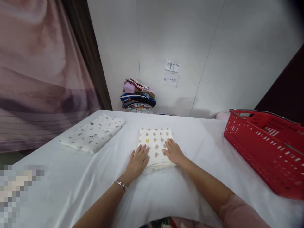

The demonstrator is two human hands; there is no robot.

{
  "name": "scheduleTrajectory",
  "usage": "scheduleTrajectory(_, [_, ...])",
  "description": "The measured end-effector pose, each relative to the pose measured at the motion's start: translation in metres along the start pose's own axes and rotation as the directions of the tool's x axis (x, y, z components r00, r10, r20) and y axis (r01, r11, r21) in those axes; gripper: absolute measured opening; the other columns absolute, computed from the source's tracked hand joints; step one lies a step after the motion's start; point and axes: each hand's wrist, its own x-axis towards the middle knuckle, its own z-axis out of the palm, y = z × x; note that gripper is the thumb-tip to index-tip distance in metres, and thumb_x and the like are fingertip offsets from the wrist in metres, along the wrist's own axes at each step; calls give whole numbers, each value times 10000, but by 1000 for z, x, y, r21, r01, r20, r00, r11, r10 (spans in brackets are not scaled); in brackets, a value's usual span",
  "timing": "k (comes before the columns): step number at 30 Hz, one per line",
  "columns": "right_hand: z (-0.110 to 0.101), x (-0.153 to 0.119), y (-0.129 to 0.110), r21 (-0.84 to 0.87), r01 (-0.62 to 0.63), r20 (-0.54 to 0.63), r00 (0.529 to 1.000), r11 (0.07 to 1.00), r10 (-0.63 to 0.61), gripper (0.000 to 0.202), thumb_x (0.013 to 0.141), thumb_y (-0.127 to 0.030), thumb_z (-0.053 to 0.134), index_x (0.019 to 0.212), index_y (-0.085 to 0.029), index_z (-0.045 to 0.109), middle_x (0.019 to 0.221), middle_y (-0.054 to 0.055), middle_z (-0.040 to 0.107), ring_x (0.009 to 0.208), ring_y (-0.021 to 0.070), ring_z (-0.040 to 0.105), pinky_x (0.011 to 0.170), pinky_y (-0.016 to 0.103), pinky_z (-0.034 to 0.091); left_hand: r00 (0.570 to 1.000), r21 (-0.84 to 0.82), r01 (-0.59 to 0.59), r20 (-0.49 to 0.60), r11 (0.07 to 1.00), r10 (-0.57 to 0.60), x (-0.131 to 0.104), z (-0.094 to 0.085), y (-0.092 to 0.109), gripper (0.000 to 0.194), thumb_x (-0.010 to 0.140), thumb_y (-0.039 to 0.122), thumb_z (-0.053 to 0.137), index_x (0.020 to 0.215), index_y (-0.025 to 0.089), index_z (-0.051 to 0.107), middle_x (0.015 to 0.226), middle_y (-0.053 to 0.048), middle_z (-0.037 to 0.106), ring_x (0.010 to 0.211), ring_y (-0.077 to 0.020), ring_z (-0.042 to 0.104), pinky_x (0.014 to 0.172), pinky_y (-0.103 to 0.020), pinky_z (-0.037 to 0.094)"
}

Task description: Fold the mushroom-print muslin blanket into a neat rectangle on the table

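As the folded cloth point(155, 150) lies beneath, left hand point(136, 162) and right hand point(175, 152) rest parted fingers point(142, 151) along its sides.

Two folded cloths share one worktop point(201, 142): the spotted cloth point(93, 133) near its left edge, the tree-print cloth point(156, 152) under two hands, left hand point(137, 162) and right hand point(175, 152) (just one bracelet point(121, 185) for the pair). One red basket point(256, 161) sits rightward. Beyond the far edge: one fabric stack point(139, 96), two paper notes point(172, 66).
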Motion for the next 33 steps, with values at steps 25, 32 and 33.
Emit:
scheduleTrajectory(25, [30, 72, 50, 307, -311, 99, 950, 900, 295, 669, 863, -512, 338, 1427, -158, 270, 1526, 57, 111, 1396, 241, 44, 1120, 388, 119, 969, -103, 158, -174, 982, -174, 69, 12, -2, 455, 898, 425, 366, 1275, 182, 447, 1469, -102, 291, 1372, -240, 200, 1039, -425, 322])
scheduleTrajectory(32, [27, 22, 48, 634, -407, 126, 893, 658, 432, 766, 758, -465, 533, 1434, -233, 255, 1491, 60, 243, 1353, 234, 250, 1105, 379, 224, 814, -271, 569, 54, 777, -578, 72, -4, -11, 599, 826, 543, 437, 1251, 122, 452, 1181, -179, 589, 1094, -288, 559, 896, -388, 430])
scheduleTrajectory(33, [26, 12, 46, 664, -397, 129, 896, 634, 426, 783, 736, -455, 567, 1430, -258, 261, 1472, 51, 292, 1328, 241, 307, 1087, 387, 267, 804, -261, 590, 101, 764, -587, 73, -5, -12, 608, 805, 571, 452, 1218, 127, 484, 1151, -177, 607, 1066, -296, 574, 869, -385, 440])
